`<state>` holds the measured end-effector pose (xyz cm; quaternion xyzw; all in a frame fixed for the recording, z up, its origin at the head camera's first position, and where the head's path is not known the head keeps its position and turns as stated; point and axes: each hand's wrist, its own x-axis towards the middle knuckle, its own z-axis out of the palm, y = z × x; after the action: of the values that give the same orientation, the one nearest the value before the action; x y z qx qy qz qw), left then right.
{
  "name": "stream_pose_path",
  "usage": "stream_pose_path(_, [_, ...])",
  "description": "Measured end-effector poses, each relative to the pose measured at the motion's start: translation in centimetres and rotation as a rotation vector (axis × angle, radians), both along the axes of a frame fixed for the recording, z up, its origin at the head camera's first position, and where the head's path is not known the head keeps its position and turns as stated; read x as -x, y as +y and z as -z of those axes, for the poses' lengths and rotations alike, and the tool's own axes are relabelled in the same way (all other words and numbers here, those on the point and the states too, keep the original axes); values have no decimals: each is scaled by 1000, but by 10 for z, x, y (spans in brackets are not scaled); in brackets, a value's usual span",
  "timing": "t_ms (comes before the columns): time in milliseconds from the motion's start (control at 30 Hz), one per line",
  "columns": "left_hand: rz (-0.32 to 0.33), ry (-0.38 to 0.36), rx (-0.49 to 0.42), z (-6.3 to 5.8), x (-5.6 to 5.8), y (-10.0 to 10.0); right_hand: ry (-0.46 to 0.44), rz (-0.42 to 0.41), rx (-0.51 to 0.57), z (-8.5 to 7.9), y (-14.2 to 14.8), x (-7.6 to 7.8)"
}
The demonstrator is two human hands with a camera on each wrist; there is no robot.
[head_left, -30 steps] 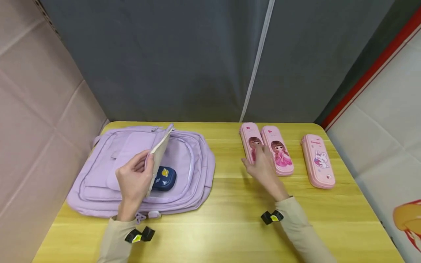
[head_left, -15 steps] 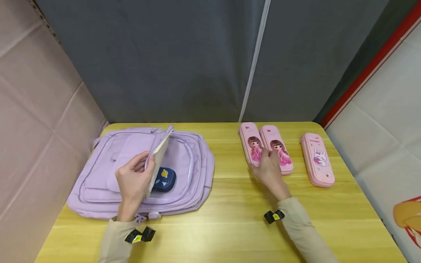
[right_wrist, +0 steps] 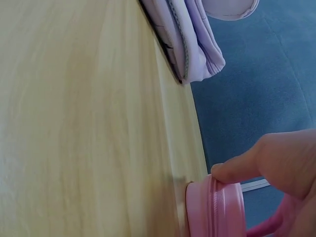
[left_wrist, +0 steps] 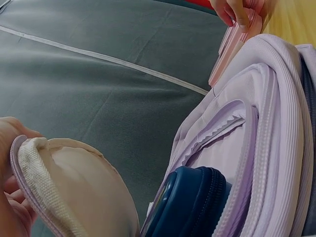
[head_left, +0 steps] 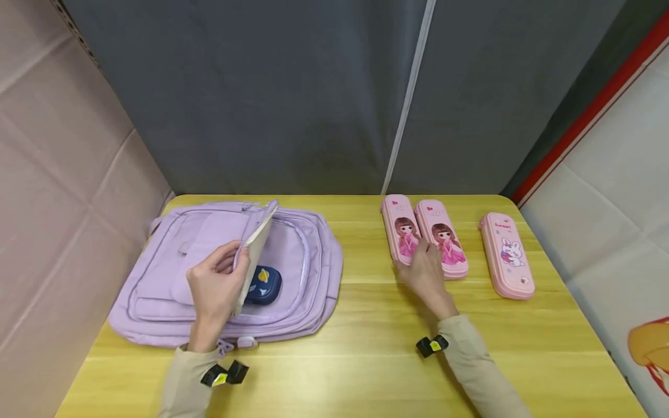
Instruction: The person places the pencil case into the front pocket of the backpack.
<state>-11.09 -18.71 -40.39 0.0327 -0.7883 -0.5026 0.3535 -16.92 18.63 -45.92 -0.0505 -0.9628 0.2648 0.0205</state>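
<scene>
On the left of the table lies a lavender backpack [head_left: 209, 232] with its front pocket unzipped. My left hand [head_left: 216, 281] pinches the edge of the lifted pocket flap [head_left: 254, 249], whose cream lining shows in the left wrist view. A navy case with planet pictures [head_left: 264, 284] sits inside the pocket, partly hidden by the flap. My right hand [head_left: 425, 276] grips the near end of a pink pencil case with a doll picture [head_left: 399, 223]; in the right wrist view the thumb [right_wrist: 237, 170] presses its side. A matching doll pencil case [head_left: 441, 235] lies right beside it.
A pink pencil case with a rabbit [head_left: 507, 255] lies farther right on the yellow wooden table [head_left: 355, 360]. Behind the table's far edge hangs a dark grey curtain [head_left: 261, 104]. Pale padded panels [head_left: 47, 232] stand at both sides.
My right hand has moved from over the left doll pencil case down to its near end and taken hold of it. My left hand keeps the flap raised, nearly unmoved.
</scene>
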Motion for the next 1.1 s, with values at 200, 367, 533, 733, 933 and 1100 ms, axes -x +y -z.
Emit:
stream_pose_path(200, [7,9,21,-1,0,-1,31,6,-4,1,0,0])
stream_pose_path(367, [11,16,24,-2,0,-1,-12,28,46,4,3,1])
stream_pose_path(533, [24,6,28,-2,-1,-1,28,72,110,13,6,1])
stream_pose_path(733, [54,-18,59,0,0,0,78,109,163,18,7,-2])
stream_pose_path(933, [125,-99,159,-1,3,0,73,108,180,15,9,-6])
stream_pose_path(1100, [170,-215,266,-5,5,-1,103,81,174,16,8,-10])
